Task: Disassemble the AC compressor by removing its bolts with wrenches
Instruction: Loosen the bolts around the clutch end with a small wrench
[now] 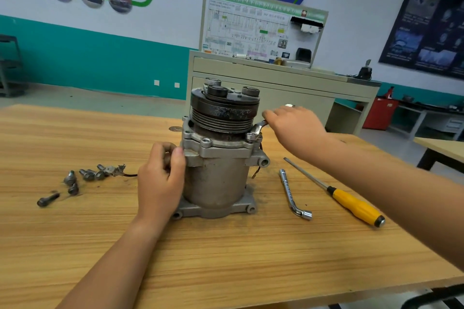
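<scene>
Within right fingers (272, 115), wrench (259, 126) on bolt (250, 136)

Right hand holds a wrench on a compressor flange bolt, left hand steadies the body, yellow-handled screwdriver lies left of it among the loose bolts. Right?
Not quite: the head view shows the screwdriver right of the compressor, beside the L-shaped socket wrench. Rest holds.

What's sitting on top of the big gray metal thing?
A dark grooved pulley tops the compressor, with three round caps above. The right hand covers most of the wrench; the compressor's inside is hidden.
</scene>
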Demonstrator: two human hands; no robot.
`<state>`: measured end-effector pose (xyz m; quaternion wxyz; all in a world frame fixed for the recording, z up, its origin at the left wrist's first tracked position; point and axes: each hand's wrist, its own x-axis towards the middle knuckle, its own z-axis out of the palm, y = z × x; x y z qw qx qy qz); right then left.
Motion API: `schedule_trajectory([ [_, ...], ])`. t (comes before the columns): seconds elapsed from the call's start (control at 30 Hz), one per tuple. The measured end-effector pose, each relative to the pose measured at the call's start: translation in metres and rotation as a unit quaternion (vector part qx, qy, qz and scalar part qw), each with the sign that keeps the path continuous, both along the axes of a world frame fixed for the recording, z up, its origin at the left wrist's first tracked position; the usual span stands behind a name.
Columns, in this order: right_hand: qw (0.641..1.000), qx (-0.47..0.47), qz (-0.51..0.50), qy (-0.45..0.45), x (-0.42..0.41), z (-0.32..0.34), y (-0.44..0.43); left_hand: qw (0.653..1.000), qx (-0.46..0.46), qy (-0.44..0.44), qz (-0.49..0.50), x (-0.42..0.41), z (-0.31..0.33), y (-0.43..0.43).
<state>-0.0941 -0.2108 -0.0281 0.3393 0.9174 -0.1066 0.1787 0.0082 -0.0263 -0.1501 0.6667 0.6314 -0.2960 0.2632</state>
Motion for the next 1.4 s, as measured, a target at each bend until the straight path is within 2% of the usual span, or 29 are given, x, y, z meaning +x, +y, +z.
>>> schedule_trajectory([
  [0.1, 1.000, 0.020, -0.009, 0.005, 0.011, -0.005, 0.000, 1.000, 0.005, -0.005, 0.008, -0.001, 0.001, 0.001],
  [0.17, 0.999, 0.036, -0.006, -0.025, 0.008, -0.004, -0.005, 1.000, 0.007, -0.004, 0.010, -0.002, 0.002, 0.001],
  [0.27, 0.981, 0.141, 0.019, -0.131, -0.010, 0.003, -0.009, 1.000, 0.007, 0.008, 0.010, -0.001, 0.001, 0.000],
  [0.33, 0.962, 0.216, 0.043, -0.162, -0.026, 0.005, -0.003, 1.000, 0.009, 0.017, 0.014, 0.000, 0.000, -0.001],
  [0.4, 0.953, 0.266, 0.044, -0.142, -0.041, 0.005, 0.005, 0.999, 0.008, 0.027, 0.019, 0.000, 0.000, -0.001],
  [0.6, 0.940, 0.331, -0.034, -0.080, -0.077, -0.002, 0.027, 0.998, 0.011, 0.054, 0.007, -0.001, 0.001, -0.005],
  [0.7, 0.947, 0.311, -0.046, -0.058, -0.086, 0.002, 0.036, 0.997, 0.000, 0.072, -0.021, -0.003, 0.003, -0.005],
  [0.83, 0.959, 0.271, -0.075, -0.030, -0.082, 0.008, 0.044, 0.985, -0.035, 0.126, -0.110, -0.004, 0.005, -0.002],
  [0.93, 0.964, 0.246, -0.098, -0.019, -0.077, 0.005, 0.049, 0.985, -0.018, 0.107, -0.133, -0.006, 0.005, -0.002],
  [1.17, 0.986, 0.110, -0.119, 0.039, -0.081, 0.013, 0.071, 0.992, 0.036, 0.068, -0.099, -0.006, 0.000, -0.005],
  [1.4, 0.986, 0.058, -0.114, 0.108, -0.084, 0.023, 0.089, 0.997, 0.057, 0.018, -0.054, -0.005, -0.001, -0.005],
])
